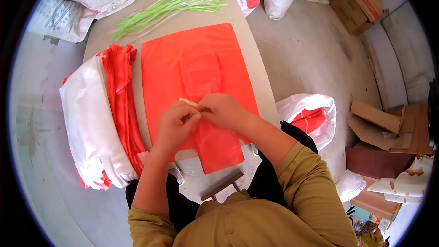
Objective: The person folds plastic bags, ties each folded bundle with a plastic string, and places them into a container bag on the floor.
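My left hand [177, 122] and my right hand [225, 112] meet over the middle of a folded red plastic bag [215, 148]. Both are closed, fingertips pinching a short pale yellow strip [188, 102] that lies across the bag. Most of the strip is hidden by the fingers, so I cannot tell whether it goes all the way round. The bag's lower end hangs past the near table edge. Beneath it, a flat red plastic sheet or bag [161, 71] is spread on the table.
Light green strips [169, 7] lie at the far end of the table [98, 36]. A stack of red and white plastic bags [91, 114] drapes over the left side. To the right, a white sack [330, 110] holds red bundles. Cardboard boxes [356, 9] stand on the floor.
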A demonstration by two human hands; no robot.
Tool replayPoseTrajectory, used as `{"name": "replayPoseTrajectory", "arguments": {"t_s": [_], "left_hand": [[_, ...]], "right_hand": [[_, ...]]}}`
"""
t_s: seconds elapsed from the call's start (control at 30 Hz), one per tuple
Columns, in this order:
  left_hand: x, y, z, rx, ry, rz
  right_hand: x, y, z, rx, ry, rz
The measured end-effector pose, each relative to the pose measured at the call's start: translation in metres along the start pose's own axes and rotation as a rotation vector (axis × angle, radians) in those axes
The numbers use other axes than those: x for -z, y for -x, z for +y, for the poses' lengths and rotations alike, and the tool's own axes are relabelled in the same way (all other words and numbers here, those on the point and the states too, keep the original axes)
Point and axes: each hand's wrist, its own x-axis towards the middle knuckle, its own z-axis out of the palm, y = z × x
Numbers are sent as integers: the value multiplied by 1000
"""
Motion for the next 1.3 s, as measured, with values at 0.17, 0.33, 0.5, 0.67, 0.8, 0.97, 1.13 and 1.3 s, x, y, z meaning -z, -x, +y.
{"name": "replayPoseTrajectory", "arguments": {"t_s": [0.17,0.33,0.5,0.67,0.8,0.97,1.13,1.3], "left_hand": [[-11,1,-1,-57,299,74],[-23,0,-19,178,376,98],[-27,2,-31,62,96,165],[-27,-1,-33,329,298,150],[-30,-1,-29,92,-55,183],[-25,1,-19,-137,-420,187],[-28,6,-16,43,-176,208],[-31,3,-28,186,53,197]], "right_hand": [[-4,1,4,75,-45,59],[-2,2,-3,-103,-268,53],[12,1,-20,-231,-359,-34],[5,1,-14,-56,-74,40],[-10,4,-10,174,143,239],[-8,3,-5,235,213,248],[-6,1,-5,85,63,198],[5,-2,-26,-282,-296,67]]}}
